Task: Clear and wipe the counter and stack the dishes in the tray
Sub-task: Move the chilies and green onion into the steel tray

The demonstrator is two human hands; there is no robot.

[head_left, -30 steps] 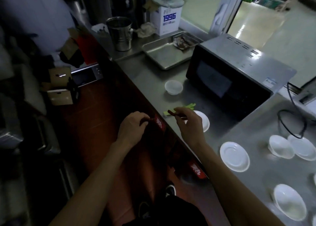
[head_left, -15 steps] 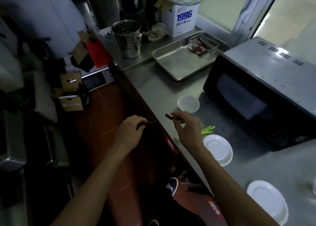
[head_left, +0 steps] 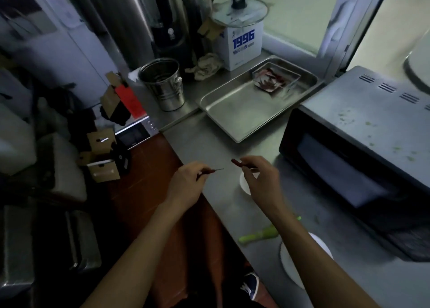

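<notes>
Both hands raised nearer tray (head_left: 235,112), left hand (head_left: 186,186) and right hand (head_left: 260,179) each pinching a red stick, microwave (head_left: 349,158) alongside

Both bare forearms reach forward from the bottom of the view and converge toward the counter's (head_left: 209,142) front edge. The left hand (head_left: 186,184) hangs just off that edge, back of the hand up, fingers curled in – thumb and fingertips pinch a thin dark sliver (head_left: 213,170) that points toward the other hand. The right hand (head_left: 261,179) is held above the counter, just inside the edge, wrist bent, fingers loosely curled – thumb and forefinger pinch a small red piece (head_left: 236,162). The two hands are near each other, not touching.
</notes>
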